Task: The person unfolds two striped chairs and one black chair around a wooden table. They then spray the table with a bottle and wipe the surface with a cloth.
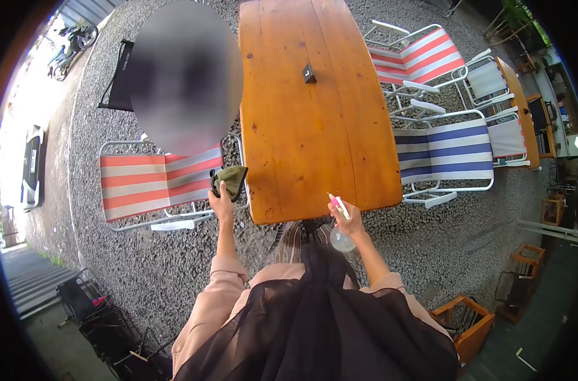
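My left hand (222, 203) is closed around an olive-green cloth (230, 180) with a dark edge, held just off the left side of the wooden table (321, 146). My right hand (351, 225) grips a spray bottle (342, 241) by its neck, at the table's near edge. The bottle has a white and pink spray head pointing towards the tabletop and a clear round body hanging below my fingers. Farther up the table stands a small black sign (308, 73) with a white mark.
A red-striped folding chair (133, 185) stands left of the table, near a blurred-out area. On the right are another red-striped chair (422, 58) and a blue-striped chair (460, 143). Gravel (175, 267) covers the ground. A wooden stool (470, 324) is at the lower right.
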Available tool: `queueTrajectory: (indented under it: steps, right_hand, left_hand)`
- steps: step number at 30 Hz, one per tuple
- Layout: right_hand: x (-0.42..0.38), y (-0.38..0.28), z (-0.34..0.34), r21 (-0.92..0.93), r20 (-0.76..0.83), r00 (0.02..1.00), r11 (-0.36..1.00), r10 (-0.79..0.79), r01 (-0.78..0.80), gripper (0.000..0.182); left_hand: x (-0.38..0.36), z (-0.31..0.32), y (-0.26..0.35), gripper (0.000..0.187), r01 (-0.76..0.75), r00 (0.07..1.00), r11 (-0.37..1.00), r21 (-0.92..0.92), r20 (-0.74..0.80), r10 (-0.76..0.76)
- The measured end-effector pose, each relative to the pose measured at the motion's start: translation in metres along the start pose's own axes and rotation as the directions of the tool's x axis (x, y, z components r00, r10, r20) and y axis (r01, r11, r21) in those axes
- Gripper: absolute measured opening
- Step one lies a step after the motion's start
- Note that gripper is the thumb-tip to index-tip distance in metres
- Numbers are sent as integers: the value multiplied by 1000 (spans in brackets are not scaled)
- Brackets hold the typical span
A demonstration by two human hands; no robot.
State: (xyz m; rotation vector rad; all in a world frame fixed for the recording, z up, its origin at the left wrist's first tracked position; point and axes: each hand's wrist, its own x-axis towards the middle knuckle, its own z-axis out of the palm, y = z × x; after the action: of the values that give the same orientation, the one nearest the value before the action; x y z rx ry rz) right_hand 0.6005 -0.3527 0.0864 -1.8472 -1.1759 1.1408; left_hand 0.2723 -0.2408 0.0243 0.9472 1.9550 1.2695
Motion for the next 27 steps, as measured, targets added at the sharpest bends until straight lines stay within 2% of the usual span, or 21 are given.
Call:
queueTrajectory:
  steps: [1,2,5,6,9,10,13,15,16,17,19,21,23,24,25,27]
  right_hand:
    - [0,1,1,46,-13,1000,999,8,-8,49]
    - [0,0,2,12,-43,999,1000,-16,17,46]
    - [2,-8,-8,144,-253,967,990,41,-4,40]
    - [6,4,-13,121,-274,961,993,35,-2,38]
    - [12,9,-27,341,-308,928,935,211,-100,45]
    - [14,16,-33,317,-320,925,944,203,-97,52]
    - [20,23,-47,233,-477,874,972,91,27,51]
    - [19,24,-59,334,-420,879,939,226,-82,49]
    - [18,23,-65,390,-390,875,912,287,-126,47]
    - [15,19,-69,444,-354,868,880,348,-171,46]
    - [17,35,-69,416,-448,850,906,277,-76,44]
    - [12,12,-67,353,-519,841,934,152,49,42]
    - [9,9,-66,367,-494,854,930,165,32,40]
    - [9,15,-64,402,-466,864,916,192,13,40]
    - [10,22,-60,435,-434,875,901,216,-6,39]
    - [11,24,-48,419,-453,880,905,146,66,35]
  left_hand:
    - [-2,-3,9,34,-11,1000,1000,-25,-24,10]
    - [0,-7,8,34,-17,999,1000,-23,-32,17]
    - [5,-16,7,34,-22,999,1000,-4,-49,22]
    - [4,-18,9,34,-13,999,1000,9,-52,14]
    - [-2,-18,20,34,-34,999,999,18,-39,34]
    - [-4,-18,19,34,-40,999,999,9,-22,40]
    - [-10,-7,26,30,-49,998,998,-26,45,50]
    - [-11,2,28,29,-62,991,998,-24,119,65]
    - [-10,7,29,28,-89,984,995,33,159,83]
    - [-11,17,34,28,-132,975,990,-52,174,140]
    - [-13,29,55,29,-137,960,991,0,247,133]
    - [-12,46,76,30,-226,928,970,-91,283,242]
    - [-10,57,94,36,-199,919,980,-9,345,189]
    - [-13,65,96,46,-202,907,968,-146,344,241]
    - [-7,76,78,63,-205,886,963,-177,383,259]
    - [-25,78,79,79,-308,809,951,33,534,243]
